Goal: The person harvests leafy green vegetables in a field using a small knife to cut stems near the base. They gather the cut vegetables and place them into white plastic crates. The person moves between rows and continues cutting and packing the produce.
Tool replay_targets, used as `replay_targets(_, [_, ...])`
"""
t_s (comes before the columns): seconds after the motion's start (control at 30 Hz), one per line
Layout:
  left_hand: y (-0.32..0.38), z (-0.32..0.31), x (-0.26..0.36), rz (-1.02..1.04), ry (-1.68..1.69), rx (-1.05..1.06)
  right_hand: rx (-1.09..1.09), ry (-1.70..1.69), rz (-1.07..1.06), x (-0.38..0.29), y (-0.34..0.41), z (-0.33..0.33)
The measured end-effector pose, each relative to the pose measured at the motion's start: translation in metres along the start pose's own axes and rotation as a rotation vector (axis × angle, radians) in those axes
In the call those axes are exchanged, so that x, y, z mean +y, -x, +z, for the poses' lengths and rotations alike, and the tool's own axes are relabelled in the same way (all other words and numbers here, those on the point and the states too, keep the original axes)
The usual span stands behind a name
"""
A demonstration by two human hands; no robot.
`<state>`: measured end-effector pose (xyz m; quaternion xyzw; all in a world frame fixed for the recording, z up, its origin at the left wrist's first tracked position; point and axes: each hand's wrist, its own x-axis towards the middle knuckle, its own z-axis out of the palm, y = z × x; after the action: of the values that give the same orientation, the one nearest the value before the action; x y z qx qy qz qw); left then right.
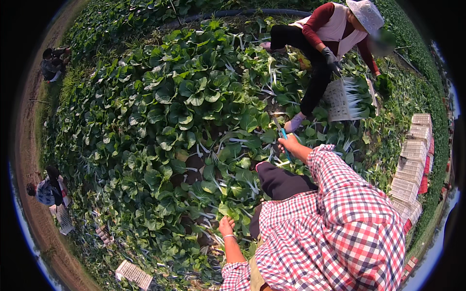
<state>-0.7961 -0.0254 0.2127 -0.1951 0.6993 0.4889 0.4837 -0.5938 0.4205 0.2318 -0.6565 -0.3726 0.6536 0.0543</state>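
Note:
My right hand [287,143] is closed around the teal handle of a narrow-bladed cutting tool [282,135], its blade angled up and left over the plants beside a co-worker's foot. Lower down, my left hand [226,225], with a band at the wrist, has its fingers curled against a yellow-green leaf [226,210]; whether they grip it is unclear. Between and around the hands, cut leafy greens with white stalks [220,183] lie on the ground. Dense standing greens [196,91] grow to the left.
A co-worker [327,40] bends at the upper right over a white plastic crate [340,100] holding greens. Stacked crates [409,169] stand far right, and another crate [134,274] lies lower left. More people [47,189] are at the left edge near a dirt track [29,134].

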Motion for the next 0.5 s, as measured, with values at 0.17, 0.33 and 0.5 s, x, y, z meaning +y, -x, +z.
replay_targets(0.17, [-0.013, 0.035, 0.029, -0.004, -0.128, -0.069, 0.073, -0.068, -0.084, -0.021, -0.010, -0.019])
replay_targets(0.33, [-0.009, 0.039, 0.025, 0.042, -0.231, -0.156, 0.137, -0.040, -0.066, -0.012, 0.005, -0.033])
replay_targets(0.5, [-0.001, -0.004, -0.004, -0.035, -0.271, -0.103, 0.131, -0.050, -0.147, -0.009, 0.006, -0.042])
